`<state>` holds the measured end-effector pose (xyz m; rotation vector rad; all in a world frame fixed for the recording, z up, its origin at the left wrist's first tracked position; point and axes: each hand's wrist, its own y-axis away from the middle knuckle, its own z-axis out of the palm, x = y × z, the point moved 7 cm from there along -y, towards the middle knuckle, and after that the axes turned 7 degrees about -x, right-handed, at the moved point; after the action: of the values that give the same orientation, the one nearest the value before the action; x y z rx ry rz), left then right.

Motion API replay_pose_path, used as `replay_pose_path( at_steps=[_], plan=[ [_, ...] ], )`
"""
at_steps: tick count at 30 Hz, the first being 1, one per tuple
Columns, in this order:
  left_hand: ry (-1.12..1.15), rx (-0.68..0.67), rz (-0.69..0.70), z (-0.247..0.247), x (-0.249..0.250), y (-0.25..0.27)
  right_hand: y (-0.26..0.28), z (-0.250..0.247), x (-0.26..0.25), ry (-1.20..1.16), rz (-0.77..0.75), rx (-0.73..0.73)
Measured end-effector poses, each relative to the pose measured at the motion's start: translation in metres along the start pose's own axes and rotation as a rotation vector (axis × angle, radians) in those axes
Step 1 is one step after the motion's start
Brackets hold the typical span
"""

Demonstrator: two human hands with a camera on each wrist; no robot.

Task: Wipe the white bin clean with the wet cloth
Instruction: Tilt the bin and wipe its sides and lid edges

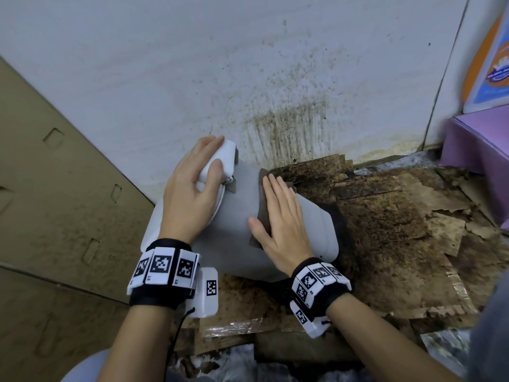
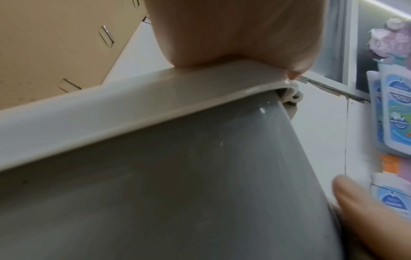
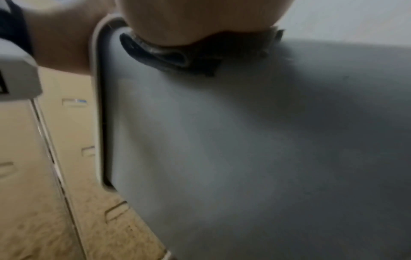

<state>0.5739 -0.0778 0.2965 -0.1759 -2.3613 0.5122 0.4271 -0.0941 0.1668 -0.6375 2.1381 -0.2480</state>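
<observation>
The white bin [image 1: 237,213] lies tipped on its side on the floor, its lid end toward the wall. My left hand [image 1: 192,186] grips that lid end [image 1: 225,158], fingers over the top and thumb on the near face. My right hand [image 1: 281,216] lies flat with straight fingers on a dark brown cloth [image 1: 262,205], pressing it against the bin's upturned side. In the left wrist view, my palm [image 2: 222,35] sits on the lid's rim [image 2: 133,109] above the grey bin wall [image 2: 177,184]. Seen from the right wrist, the folded cloth [image 3: 177,56] is squeezed under my palm [image 3: 200,17] on the bin [image 3: 244,140].
Tan cardboard boxes [image 1: 55,188] stand close on the left. A stained white wall [image 1: 275,100] rises right behind the bin. Soiled, torn cardboard [image 1: 385,230] covers the floor to the right. A purple box [image 1: 482,150] and blue detergent packs [image 2: 395,114] are at the far right.
</observation>
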Motion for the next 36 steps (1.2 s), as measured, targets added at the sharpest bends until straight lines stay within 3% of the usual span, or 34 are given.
replay_pose_path(
  at_steps=[12, 23, 36],
  plan=[
    [0.003, 0.01, -0.017, 0.0, -0.003, -0.002, 0.018, -0.002, 0.035, 0.027, -0.059, -0.019],
    [0.033, 0.008, -0.036, -0.003, -0.007, -0.002, 0.021, 0.001, 0.057, -0.074, -0.045, -0.31],
    [0.043, 0.0, -0.051, -0.003, -0.004, -0.001, 0.044, -0.004, 0.097, -0.005, 0.001, -0.348]
  ],
)
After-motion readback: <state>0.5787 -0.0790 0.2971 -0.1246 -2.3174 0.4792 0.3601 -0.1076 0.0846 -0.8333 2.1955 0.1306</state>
